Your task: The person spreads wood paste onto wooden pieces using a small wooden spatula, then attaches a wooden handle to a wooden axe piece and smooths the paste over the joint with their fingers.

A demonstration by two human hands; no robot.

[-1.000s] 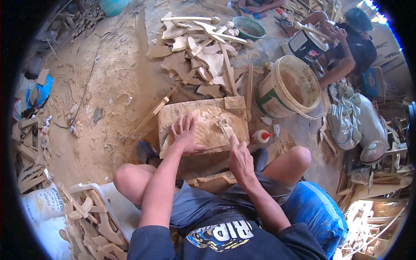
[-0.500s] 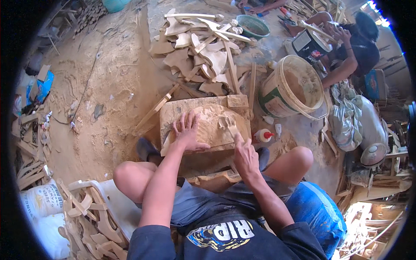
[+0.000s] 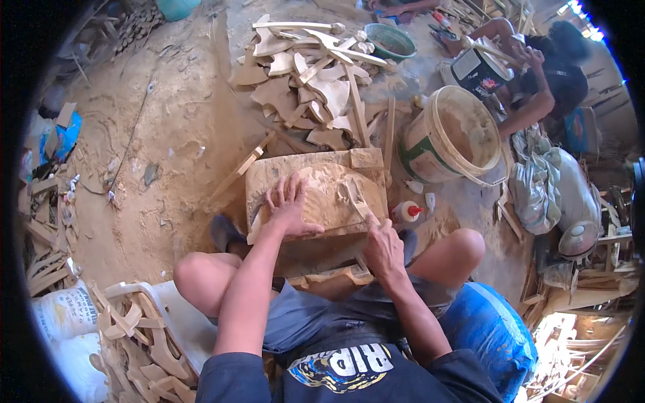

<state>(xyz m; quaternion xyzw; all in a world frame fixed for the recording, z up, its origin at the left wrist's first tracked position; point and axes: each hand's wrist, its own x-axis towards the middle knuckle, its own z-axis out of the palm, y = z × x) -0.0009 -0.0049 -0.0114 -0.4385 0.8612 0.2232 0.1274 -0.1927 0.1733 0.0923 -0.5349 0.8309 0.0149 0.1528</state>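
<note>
Tool [image 3: 359, 207], pale, flat, wrapped in curled right grip [image 3: 383, 246] on right side of surface [image 3: 269, 168]; left grip [image 3: 289, 211] splayed on left half, grasping nothing visible. Could skid off near right corner (looks dusty) if pushed unevenly.

Dark short-sleeved T-shirt [image 3: 420, 383] with white, blue and yellow print [image 3: 342, 367], grey shorts [image 3: 299, 324], dark footwear [image 3: 226, 232]

Pale tool [image 3: 361, 209] on dusty board [image 3: 267, 170]
</note>
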